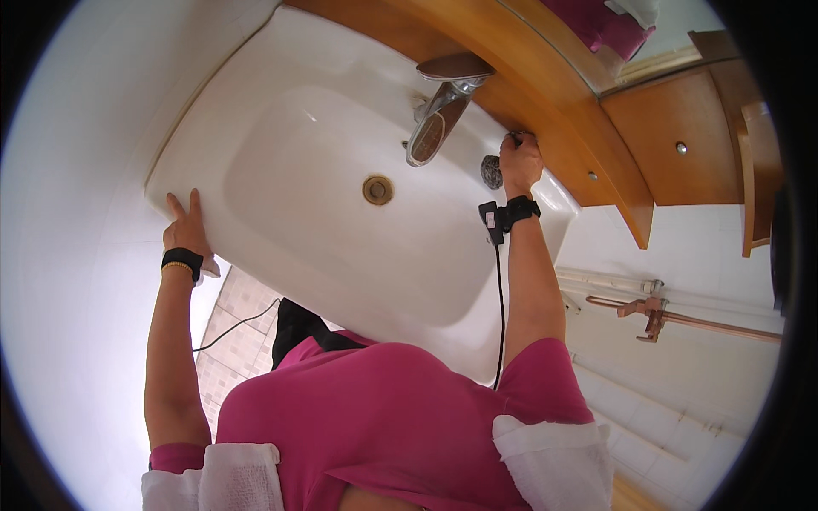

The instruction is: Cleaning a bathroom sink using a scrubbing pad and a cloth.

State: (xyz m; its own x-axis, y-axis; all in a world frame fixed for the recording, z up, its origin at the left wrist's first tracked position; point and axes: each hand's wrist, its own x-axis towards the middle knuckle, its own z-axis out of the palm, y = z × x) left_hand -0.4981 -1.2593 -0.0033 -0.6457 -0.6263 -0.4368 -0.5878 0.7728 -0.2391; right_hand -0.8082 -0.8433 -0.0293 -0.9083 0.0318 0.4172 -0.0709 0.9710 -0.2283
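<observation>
My left hand rests at the left rim of a white washbasin, two fingers stretched out over the edge. A small pale shape shows just under its wrist, too unclear to name. Over by the wooden panel at the basin's back right, my right hand has its fingers curled round something dark, mostly hidden. Right beside it on the rim sits a grey steel wool scourer. A chrome tap leans over the bowl between my hands, and a round drain with a brownish ring lies below it.
Wooden cabinetry with small round knobs runs along the back right, under a mirror. Pipes with a copper-coloured valve cross the right wall. A black cable hangs from my right wrist strap. Floor tiles show at lower left.
</observation>
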